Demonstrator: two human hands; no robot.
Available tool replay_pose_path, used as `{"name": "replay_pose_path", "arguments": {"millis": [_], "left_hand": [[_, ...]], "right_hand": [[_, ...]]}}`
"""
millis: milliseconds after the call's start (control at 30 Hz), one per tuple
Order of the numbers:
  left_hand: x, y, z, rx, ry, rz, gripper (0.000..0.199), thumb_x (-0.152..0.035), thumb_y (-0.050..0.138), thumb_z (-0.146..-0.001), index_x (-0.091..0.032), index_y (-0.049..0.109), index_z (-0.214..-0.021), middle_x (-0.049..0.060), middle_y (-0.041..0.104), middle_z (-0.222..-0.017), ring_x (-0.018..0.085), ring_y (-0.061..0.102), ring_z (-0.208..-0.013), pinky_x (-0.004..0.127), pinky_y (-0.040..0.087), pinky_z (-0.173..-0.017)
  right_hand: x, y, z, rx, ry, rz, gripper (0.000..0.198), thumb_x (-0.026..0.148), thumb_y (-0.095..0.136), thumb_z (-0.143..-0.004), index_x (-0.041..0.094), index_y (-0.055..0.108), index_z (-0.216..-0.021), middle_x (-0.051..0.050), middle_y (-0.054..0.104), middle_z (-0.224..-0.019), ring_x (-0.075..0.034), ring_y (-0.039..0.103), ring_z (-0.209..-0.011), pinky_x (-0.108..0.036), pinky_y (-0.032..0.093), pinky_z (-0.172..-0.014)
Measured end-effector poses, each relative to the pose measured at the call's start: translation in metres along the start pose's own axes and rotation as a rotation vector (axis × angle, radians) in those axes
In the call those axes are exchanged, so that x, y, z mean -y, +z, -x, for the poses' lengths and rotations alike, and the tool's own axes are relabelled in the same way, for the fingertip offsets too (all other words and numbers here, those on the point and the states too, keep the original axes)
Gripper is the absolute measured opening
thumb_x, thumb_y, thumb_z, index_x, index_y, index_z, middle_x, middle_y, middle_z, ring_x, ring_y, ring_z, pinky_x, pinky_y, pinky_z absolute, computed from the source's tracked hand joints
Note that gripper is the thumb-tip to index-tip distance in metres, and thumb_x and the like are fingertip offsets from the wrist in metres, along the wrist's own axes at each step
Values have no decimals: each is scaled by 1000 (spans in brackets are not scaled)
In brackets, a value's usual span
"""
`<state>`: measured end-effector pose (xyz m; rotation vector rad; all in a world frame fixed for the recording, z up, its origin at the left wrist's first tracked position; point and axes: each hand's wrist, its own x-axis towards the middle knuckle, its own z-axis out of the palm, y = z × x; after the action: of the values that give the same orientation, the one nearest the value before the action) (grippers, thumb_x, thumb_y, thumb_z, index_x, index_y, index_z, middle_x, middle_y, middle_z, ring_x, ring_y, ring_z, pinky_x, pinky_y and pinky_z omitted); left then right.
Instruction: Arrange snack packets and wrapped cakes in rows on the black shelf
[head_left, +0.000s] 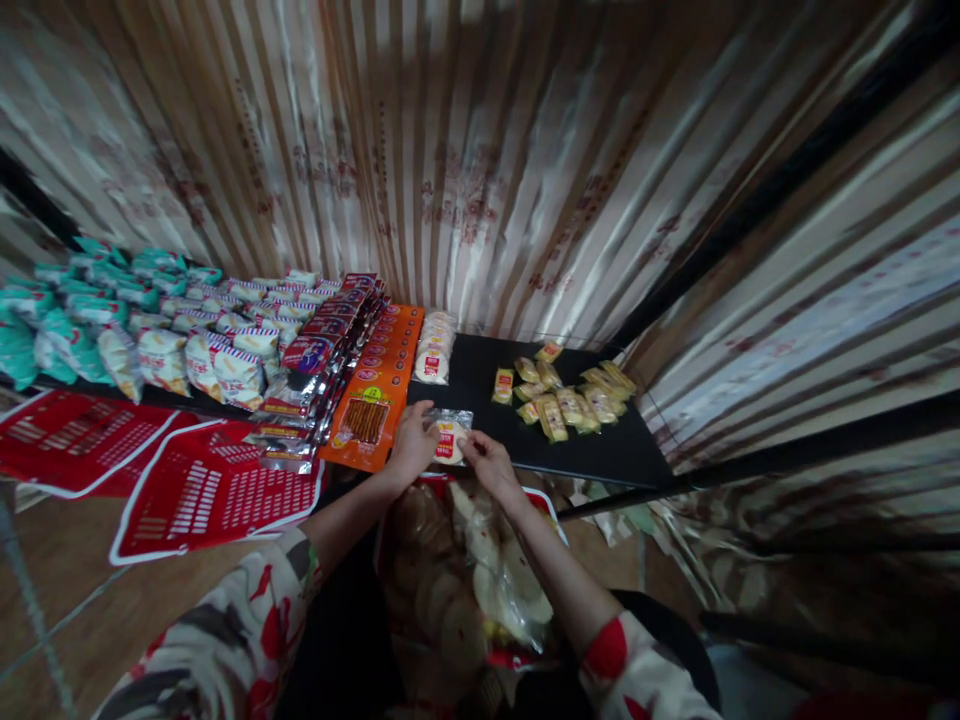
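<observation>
A clear packet with a round white rice cracker and a red label (448, 443) is at the front edge of the black shelf (487, 350). My left hand (412, 442) closes on its left side, and my right hand (489, 466) pinches its right side. Just behind it, a row of similar cracker packets (433, 362) overlaps back toward the curtain. Left of my left hand lie orange snack packs (375, 395) with a picture of brown sticks. Below my forearms, a red basket with a white rim (553, 505) holds more clear-wrapped round crackers (480, 570).
Small yellow packets (570, 405) lie loosely on the shelf's right part. Dark shiny packs (319, 350), white striped bags (225, 365) and teal bags (71, 340) fill the left. Red baskets (217, 485) stand below. A striped curtain (465, 170) hangs behind; a black pole (720, 210) slants at right.
</observation>
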<state>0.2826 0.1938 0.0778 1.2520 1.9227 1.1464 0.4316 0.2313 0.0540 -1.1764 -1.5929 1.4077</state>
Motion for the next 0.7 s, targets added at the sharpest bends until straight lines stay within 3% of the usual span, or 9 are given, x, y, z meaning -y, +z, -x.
{"name": "replay_pose_path", "arguments": {"millis": [133, 333, 700], "left_hand": [[-2, 2, -7, -61, 72, -191, 44, -9, 50, -75, -18, 53, -118, 11, 48, -130, 23, 45, -122, 39, 40, -103], [-1, 10, -19, 17, 164, -336, 49, -7, 47, -74, -19, 54, -120, 10, 47, -137, 29, 38, -127, 47, 34, -108], [4, 12, -57, 101, 127, -439, 52, -7, 43, -75, -8, 51, -126, 14, 41, -142, 30, 31, -133, 42, 28, -113]], "right_hand": [[-4, 8, -39, -66, 8, 22, 36, 51, 59, -68, 17, 65, -77, 2, 61, -61, -11, 50, -53, -22, 40, -50], [-6, 23, -87, -133, 8, 49, 33, 45, 58, -69, 16, 66, -83, 0, 66, -68, -12, 54, -57, -23, 44, -55], [-16, 31, -137, -208, -20, 158, 26, 40, 58, -70, 21, 67, -86, 0, 68, -72, -15, 60, -63, -25, 48, -60]]}}
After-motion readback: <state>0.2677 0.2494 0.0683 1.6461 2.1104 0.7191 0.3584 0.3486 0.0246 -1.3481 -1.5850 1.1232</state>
